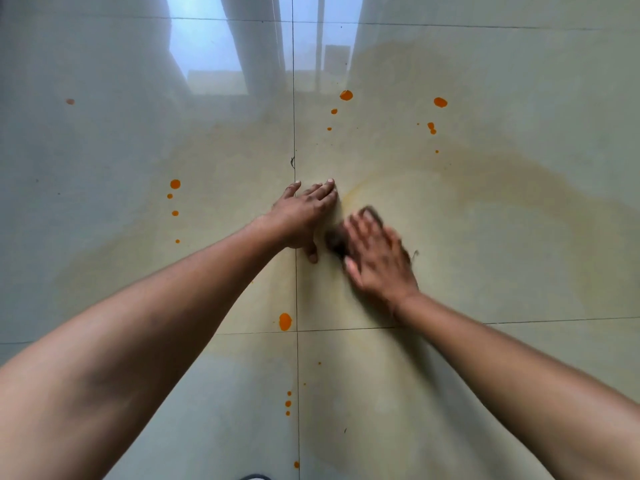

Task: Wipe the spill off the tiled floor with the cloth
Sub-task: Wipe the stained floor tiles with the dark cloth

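Note:
My right hand (377, 254) presses a dark cloth (337, 242) flat on the glossy tiled floor (485, 237); the hand is motion-blurred and covers most of the cloth. Just left of it, my left hand (304, 213) rests palm-down on the tile with fingers spread, holding nothing. Orange drops of the spill (285, 321) dot the floor around both hands: near the grout cross, at left (175, 184), and farther away (346, 95), (440, 102). A faint yellowish smear (467, 188) arcs to the right of my hands.
Dark grout lines cross under my arms (297, 330). Small orange drops trail toward me (288, 403). The far floor reflects a bright window and vertical frames (242, 39). A dark object peeks in at the bottom edge (255, 477).

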Tool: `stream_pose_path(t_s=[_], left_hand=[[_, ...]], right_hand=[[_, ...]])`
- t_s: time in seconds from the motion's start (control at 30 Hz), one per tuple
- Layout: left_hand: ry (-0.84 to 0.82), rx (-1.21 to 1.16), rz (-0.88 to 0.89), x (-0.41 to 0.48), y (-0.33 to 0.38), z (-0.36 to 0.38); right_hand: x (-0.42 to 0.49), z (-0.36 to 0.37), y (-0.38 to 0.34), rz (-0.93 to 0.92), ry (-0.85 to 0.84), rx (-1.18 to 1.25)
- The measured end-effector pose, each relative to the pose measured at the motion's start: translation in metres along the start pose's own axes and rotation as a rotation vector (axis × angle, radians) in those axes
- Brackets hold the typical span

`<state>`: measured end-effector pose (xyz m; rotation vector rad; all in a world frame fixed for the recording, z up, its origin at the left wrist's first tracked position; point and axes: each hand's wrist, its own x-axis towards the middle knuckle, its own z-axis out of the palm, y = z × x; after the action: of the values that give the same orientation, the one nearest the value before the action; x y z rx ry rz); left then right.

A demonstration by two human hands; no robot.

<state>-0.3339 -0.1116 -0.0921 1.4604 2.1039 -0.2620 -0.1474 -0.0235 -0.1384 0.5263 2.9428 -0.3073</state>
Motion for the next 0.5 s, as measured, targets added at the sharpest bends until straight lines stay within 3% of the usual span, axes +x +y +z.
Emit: stream_pose_path(t_s=[0.07, 0.1, 0.2, 0.23, 0.27, 0.33, 0.43, 0.5], left_hand=[[0.001, 0.006, 0.005, -0.003, 0.001, -0.001], [0.005, 0.008, 0.008, -0.003, 0.001, -0.002], [0.023, -0.017, 0.014, -0.003, -0.001, 0.002], [0.040, -0.018, 0.011, -0.003, -0.001, 0.003], [0.062, -0.011, 0.007, -0.006, -0.002, 0.004], [0.122, 0.010, -0.001, -0.013, -0.003, 0.008], [0.191, 0.012, -0.052, -0.030, -0.005, 0.020], [0.238, 0.015, -0.076, -0.038, -0.005, 0.027]], right_hand=[[-0.035, -0.004, 0.029, -0.273, -0.032, -0.095], [-0.036, -0.005, 0.048, -0.254, -0.022, -0.082], [0.000, -0.013, 0.053, 0.321, 0.070, 0.066], [0.010, -0.010, 0.031, 0.393, 0.104, 0.086], [0.012, -0.004, 0.004, 0.337, 0.105, 0.085], [-0.012, 0.011, -0.036, 0.022, 0.061, 0.018], [-0.046, 0.008, 0.000, -0.366, -0.025, -0.117], [-0.037, 0.003, 0.031, -0.293, 0.003, -0.125]])
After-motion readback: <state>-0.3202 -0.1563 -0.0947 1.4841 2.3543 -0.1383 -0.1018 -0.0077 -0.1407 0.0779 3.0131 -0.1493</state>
